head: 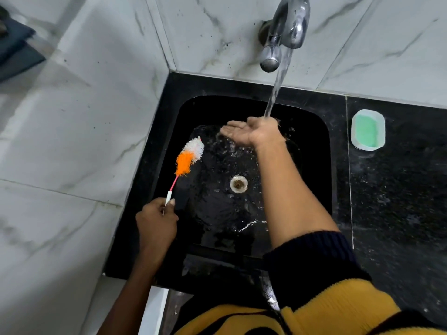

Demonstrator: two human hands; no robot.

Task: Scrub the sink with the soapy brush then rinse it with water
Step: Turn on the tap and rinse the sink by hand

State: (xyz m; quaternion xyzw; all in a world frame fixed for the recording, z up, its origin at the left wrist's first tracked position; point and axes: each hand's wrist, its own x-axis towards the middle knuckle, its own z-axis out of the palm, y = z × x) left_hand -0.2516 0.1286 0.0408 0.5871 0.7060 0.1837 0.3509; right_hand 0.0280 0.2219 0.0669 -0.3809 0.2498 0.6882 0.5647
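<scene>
The black sink [312, 151] is wet, with a metal drain [238, 184] in its floor. A chrome tap [287, 27] on the back wall runs a stream of water [275, 88] into the basin. My right hand [251, 132] is cupped palm up under that stream, fingers apart, holding nothing. My left hand [157, 221] grips the thin pink and white handle of a brush [188, 157] with orange and white bristles. The brush head rests over the sink's left edge.
A white dish of green soap [367, 129] sits on the black counter [399, 201] to the right of the sink. Marble-patterned tiles [72, 117] cover the left wall and the back wall. A dark object [14, 47] sits at the far upper left.
</scene>
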